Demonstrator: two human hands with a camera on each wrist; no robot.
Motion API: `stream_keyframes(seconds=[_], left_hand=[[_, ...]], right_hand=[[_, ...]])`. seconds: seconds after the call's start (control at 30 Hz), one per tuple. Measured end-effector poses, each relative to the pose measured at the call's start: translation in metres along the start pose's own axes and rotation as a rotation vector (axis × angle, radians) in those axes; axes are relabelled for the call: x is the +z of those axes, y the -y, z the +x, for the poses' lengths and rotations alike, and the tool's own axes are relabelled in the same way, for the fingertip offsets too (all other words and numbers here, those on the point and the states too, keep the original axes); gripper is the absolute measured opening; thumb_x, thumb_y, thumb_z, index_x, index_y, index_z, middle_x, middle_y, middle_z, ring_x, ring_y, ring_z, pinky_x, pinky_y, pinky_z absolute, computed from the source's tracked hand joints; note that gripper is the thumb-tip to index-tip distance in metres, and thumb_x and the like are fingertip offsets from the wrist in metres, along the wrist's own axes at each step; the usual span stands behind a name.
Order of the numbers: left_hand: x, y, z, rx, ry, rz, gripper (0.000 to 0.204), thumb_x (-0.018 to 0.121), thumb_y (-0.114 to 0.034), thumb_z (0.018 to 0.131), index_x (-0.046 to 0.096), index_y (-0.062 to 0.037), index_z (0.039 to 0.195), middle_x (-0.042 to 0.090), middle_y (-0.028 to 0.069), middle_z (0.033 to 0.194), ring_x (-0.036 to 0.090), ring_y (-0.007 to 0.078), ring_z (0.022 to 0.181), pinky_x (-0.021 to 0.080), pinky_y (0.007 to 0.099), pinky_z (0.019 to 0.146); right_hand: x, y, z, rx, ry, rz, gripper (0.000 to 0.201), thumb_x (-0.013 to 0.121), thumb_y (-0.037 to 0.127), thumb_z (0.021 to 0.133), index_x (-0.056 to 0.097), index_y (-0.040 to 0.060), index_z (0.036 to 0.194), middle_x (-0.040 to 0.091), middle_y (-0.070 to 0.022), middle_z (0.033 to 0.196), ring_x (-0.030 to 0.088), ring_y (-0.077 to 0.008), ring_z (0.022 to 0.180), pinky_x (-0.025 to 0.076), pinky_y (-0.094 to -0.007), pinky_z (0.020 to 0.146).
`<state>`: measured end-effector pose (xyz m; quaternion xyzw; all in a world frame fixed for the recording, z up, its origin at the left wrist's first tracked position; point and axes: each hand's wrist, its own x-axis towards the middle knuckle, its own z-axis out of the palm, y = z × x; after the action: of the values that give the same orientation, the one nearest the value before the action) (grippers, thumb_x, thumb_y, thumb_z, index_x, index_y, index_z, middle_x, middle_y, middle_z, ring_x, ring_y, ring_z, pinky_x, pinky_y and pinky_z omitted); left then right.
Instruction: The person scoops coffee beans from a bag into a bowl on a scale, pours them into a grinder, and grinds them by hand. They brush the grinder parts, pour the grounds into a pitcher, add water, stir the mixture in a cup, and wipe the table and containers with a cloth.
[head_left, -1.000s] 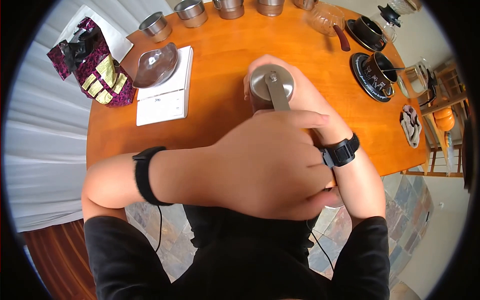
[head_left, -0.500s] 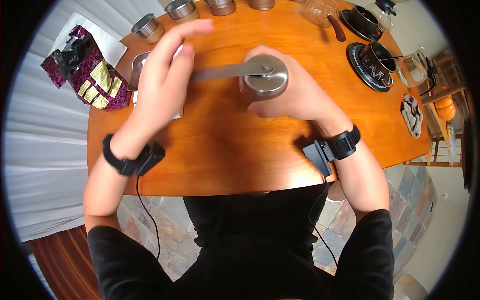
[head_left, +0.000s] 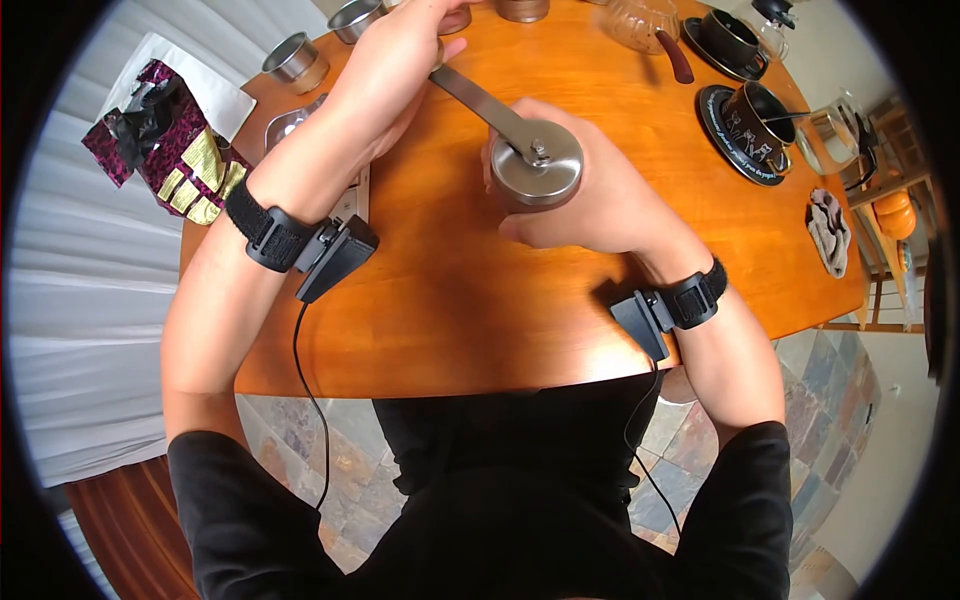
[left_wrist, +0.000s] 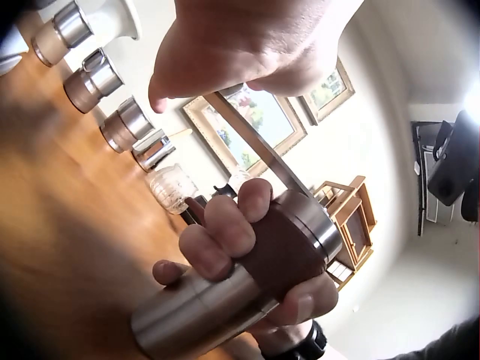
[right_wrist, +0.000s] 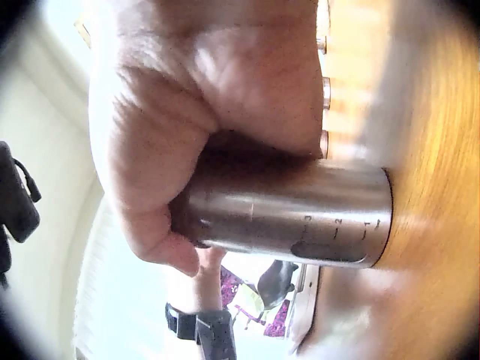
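A steel manual coffee grinder (head_left: pixel 537 180) with a dark brown band stands upright on the table at centre. My right hand (head_left: pixel 610 190) wraps round its body, the thumb on the near side; in the left wrist view several fingers (left_wrist: pixel 219 232) curl over the band. Scale marks show low on the steel body (right_wrist: pixel 300 217) in the right wrist view. From the lid, the flat crank (head_left: pixel 488 108) runs to the far left. At its outer end my left hand (head_left: pixel 395 62) holds the knob, which the hand hides.
A purple coffee bag (head_left: pixel 165 140) and a glossy dish (head_left: pixel 292 125) on a white scale (head_left: pixel 355 195) stand left. Several steel cups (head_left: pixel 292 62) line the back. Right are a glass server (head_left: pixel 640 25), a black cup (head_left: pixel 755 120) on a saucer and a cloth (head_left: pixel 828 235).
My left hand has swung the crank round from near my body, through the left, to the far left. The right hand keeps its grip on the grinder. The head view has shifted slightly.
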<state>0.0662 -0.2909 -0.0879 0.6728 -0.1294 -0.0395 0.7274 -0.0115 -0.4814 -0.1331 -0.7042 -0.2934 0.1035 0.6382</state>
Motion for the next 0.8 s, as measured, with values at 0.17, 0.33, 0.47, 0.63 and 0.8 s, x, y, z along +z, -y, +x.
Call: stream_keyframes(seconds=[0.17,0.33,0.47,0.63,0.8], left_hand=[[0.004,0.002,0.012,-0.019,0.045,-0.021,0.020,0.049,-0.018,0.101,0.062,-0.0081,0.113,0.058,-0.0009,0.104,0.052,0.0087,0.097,0.041,0.0251,0.086],[0.021,0.001,0.031,-0.085,0.296,0.073,0.022,0.050,-0.006,0.093,0.059,-0.0043,0.114,0.050,-0.0017,0.084,0.044,0.0079,0.073,0.038,0.0227,0.066],[0.056,-0.032,0.019,-0.028,0.581,0.393,0.027,0.047,-0.013,0.095,0.058,-0.0016,0.117,0.055,0.0033,0.091,0.049,0.0131,0.081,0.042,0.0275,0.074],[0.080,-0.064,0.019,-0.016,0.944,0.771,0.031,0.042,-0.020,0.100,0.061,0.0004,0.113,0.062,0.0127,0.107,0.056,0.0203,0.101,0.045,0.0335,0.092],[0.122,-0.097,-0.013,0.238,1.308,1.286,0.039,0.040,-0.027,0.102,0.065,0.0026,0.101,0.065,0.0197,0.100,0.063,0.0315,0.092,0.049,0.0414,0.090]], right_hand=[[0.001,0.001,0.001,0.012,0.003,-0.006,0.046,0.079,-0.004,0.059,0.058,0.0086,0.098,0.062,0.0015,0.092,0.058,-0.0093,0.084,0.048,-0.0258,0.077],[0.009,-0.001,0.003,0.027,0.029,0.039,0.047,0.078,-0.003,0.059,0.058,0.0080,0.100,0.062,0.0012,0.093,0.059,-0.0100,0.086,0.049,-0.0266,0.078],[0.012,0.001,0.004,-0.004,0.115,0.002,0.051,0.079,-0.002,0.060,0.057,0.0077,0.105,0.062,0.0011,0.094,0.059,-0.0106,0.088,0.049,-0.0270,0.079],[0.010,0.006,0.002,-0.015,0.147,-0.039,0.054,0.080,0.000,0.060,0.058,0.0081,0.108,0.062,0.0002,0.096,0.060,-0.0122,0.091,0.049,-0.0276,0.081],[0.010,0.000,-0.001,-0.171,0.123,-0.160,0.050,0.082,0.007,0.065,0.059,0.0076,0.109,0.063,-0.0023,0.098,0.060,-0.0140,0.095,0.049,-0.0294,0.084]])
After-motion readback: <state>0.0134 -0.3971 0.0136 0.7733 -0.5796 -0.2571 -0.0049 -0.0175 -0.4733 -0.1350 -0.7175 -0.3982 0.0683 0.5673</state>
